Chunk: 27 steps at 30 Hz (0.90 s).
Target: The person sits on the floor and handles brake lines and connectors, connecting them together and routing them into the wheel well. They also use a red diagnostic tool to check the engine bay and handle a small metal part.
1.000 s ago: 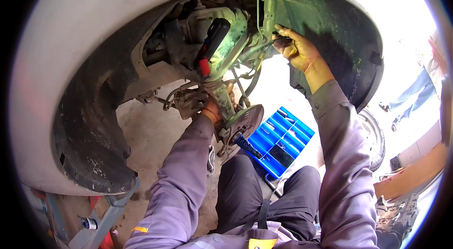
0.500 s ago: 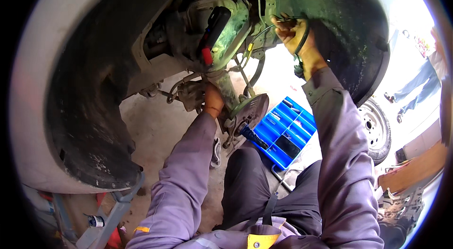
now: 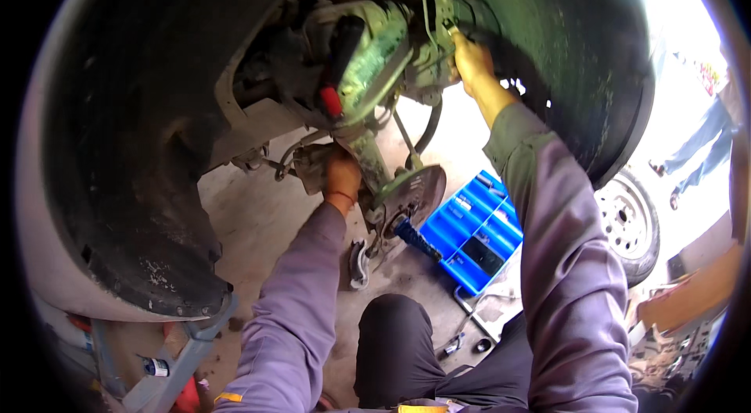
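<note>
Inside a car's wheel arch, my left hand point(image 3: 342, 177) is closed round the metal strut point(image 3: 364, 153) beside the brake caliper point(image 3: 311, 166), its fingertips partly hidden. My right hand point(image 3: 473, 65) is raised at a bracket point(image 3: 442, 2), gripping a small dark fitting point(image 3: 450, 25) near thin black cables. A black and red handheld item point(image 3: 332, 100) rests against the lit housing between my hands. Below them is the hub plate point(image 3: 415, 194) with a blue-black cylindrical part on it.
A blue compartment tray point(image 3: 458, 237) lies under the arch, with a loose wheel point(image 3: 624, 221) to the right. A grey stand point(image 3: 199, 342) is lower left. A person's legs point(image 3: 696, 151) show at far right. My knee point(image 3: 391, 342) is below.
My right hand has shifted slightly left to the bracket, and the dark cable that looped over it now sits higher. My view has moved deeper under the arch. My left hand stays on the strut.
</note>
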Tool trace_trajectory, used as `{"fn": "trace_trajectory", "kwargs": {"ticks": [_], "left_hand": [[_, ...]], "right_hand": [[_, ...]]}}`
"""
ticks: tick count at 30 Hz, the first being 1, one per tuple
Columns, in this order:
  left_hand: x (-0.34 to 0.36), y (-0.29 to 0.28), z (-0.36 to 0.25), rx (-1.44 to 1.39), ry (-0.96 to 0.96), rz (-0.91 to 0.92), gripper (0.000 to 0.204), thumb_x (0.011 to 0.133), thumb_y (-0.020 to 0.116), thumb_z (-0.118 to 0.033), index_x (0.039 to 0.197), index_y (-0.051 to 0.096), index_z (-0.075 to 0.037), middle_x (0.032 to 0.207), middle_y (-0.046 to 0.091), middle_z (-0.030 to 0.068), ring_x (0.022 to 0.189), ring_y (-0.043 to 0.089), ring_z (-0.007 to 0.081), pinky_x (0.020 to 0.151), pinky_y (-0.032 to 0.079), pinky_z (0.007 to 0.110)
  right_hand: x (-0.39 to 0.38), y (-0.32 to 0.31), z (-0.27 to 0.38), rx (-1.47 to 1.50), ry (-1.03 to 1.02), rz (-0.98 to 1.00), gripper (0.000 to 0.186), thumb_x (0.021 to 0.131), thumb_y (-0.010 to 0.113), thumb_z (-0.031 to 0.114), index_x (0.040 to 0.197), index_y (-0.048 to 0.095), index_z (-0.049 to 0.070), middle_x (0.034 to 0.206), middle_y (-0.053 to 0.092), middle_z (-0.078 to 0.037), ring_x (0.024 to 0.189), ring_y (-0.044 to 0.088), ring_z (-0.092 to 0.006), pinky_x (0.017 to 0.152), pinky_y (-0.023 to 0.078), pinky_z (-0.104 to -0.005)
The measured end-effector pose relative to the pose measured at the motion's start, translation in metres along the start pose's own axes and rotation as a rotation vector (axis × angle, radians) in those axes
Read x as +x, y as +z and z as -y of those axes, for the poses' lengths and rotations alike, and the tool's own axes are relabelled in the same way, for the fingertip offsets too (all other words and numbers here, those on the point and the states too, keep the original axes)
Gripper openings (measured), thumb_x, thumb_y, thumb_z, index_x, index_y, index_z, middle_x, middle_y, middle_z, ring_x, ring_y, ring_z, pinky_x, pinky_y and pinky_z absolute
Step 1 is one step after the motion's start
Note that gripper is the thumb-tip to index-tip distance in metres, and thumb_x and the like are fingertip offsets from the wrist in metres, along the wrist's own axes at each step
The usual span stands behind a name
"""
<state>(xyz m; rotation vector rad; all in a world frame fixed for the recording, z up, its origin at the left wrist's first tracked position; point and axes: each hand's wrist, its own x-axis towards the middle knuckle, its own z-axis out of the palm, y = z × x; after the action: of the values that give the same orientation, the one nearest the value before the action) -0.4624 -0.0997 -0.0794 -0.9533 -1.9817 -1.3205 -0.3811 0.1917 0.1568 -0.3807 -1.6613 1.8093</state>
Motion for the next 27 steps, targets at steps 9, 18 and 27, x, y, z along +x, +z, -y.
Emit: {"fn": "trace_trajectory", "kwargs": {"ticks": [9, 18, 27], "left_hand": [[0.071, -0.051, -0.075, -0.424, -0.374, 0.426, 0.031, 0.093, 0.064, -0.017, 0.122, 0.06, -0.004, 0.11, 0.067, 0.0082, 0.097, 0.065, 0.0188, 0.081, 0.052, 0.034], [0.081, -0.055, -0.045, -0.643, -0.544, 0.464, 0.027, 0.096, 0.061, -0.012, 0.119, 0.059, 0.002, 0.106, 0.068, 0.017, 0.096, 0.068, 0.0287, 0.084, 0.056, 0.041], [0.08, -0.045, -0.046, -0.205, -0.132, 0.461, 0.03, 0.094, 0.063, -0.007, 0.122, 0.058, 0.003, 0.092, 0.069, 0.0114, 0.084, 0.069, 0.0201, 0.074, 0.056, 0.033]], "right_hand": [[-0.014, 0.004, -0.004, 0.059, -0.006, 0.175, 0.047, 0.098, 0.051, 0.045, 0.084, 0.063, 0.003, 0.066, 0.06, -0.008, 0.05, 0.054, -0.0169, 0.048, 0.048, -0.0328], [-0.012, -0.028, -0.063, 0.161, 0.073, 0.238, 0.035, 0.099, 0.053, 0.04, 0.107, 0.059, 0.006, 0.077, 0.063, -0.005, 0.055, 0.056, -0.0104, 0.05, 0.052, -0.0277], [-0.032, -0.051, -0.084, 0.205, 0.102, 0.2, 0.035, 0.097, 0.055, 0.035, 0.12, 0.057, 0.008, 0.091, 0.065, -0.004, 0.067, 0.059, -0.0093, 0.064, 0.052, -0.0269]]}}
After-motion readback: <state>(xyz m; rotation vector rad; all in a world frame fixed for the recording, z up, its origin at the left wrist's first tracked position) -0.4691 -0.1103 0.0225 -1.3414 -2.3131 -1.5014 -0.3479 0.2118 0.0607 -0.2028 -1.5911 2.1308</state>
